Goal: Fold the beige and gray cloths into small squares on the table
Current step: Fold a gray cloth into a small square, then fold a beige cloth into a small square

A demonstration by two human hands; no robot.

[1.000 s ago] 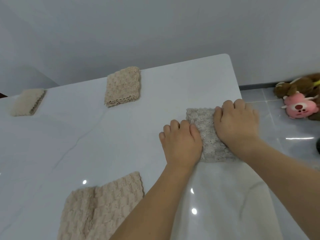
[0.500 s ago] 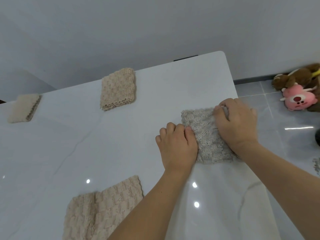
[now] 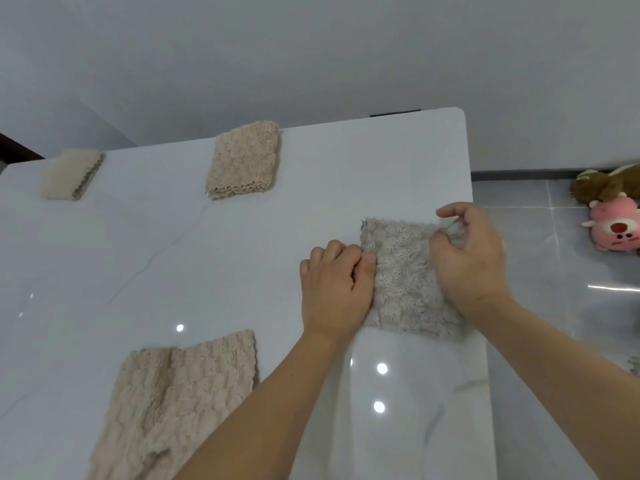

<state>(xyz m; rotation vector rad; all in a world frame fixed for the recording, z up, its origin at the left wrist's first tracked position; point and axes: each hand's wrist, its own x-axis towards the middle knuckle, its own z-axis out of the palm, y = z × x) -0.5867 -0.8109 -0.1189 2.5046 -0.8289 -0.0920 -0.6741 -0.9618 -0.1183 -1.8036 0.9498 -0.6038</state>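
A folded gray cloth [image 3: 403, 278] lies near the right edge of the white table [image 3: 207, 271]. My left hand [image 3: 332, 289] grips the cloth's left edge with curled fingers and the thumb on top. My right hand [image 3: 467, 258] pinches the cloth's far right corner and lifts it a little off the table. A loose beige cloth [image 3: 173, 403] lies spread at the near left. Two folded beige cloths sit at the far side, one in the middle [image 3: 244, 159] and one at the far left [image 3: 71, 174].
The table's right edge runs just past my right hand, with grey tiled floor [image 3: 561, 323] beyond it. Plush toys [image 3: 613, 216] lie on the floor by the wall at the right. A grey wall stands behind the table.
Both hands lay flat on the gray cloth a second ago. Now the left hand has curled round its left edge and the right hand has pinched up its far right corner.
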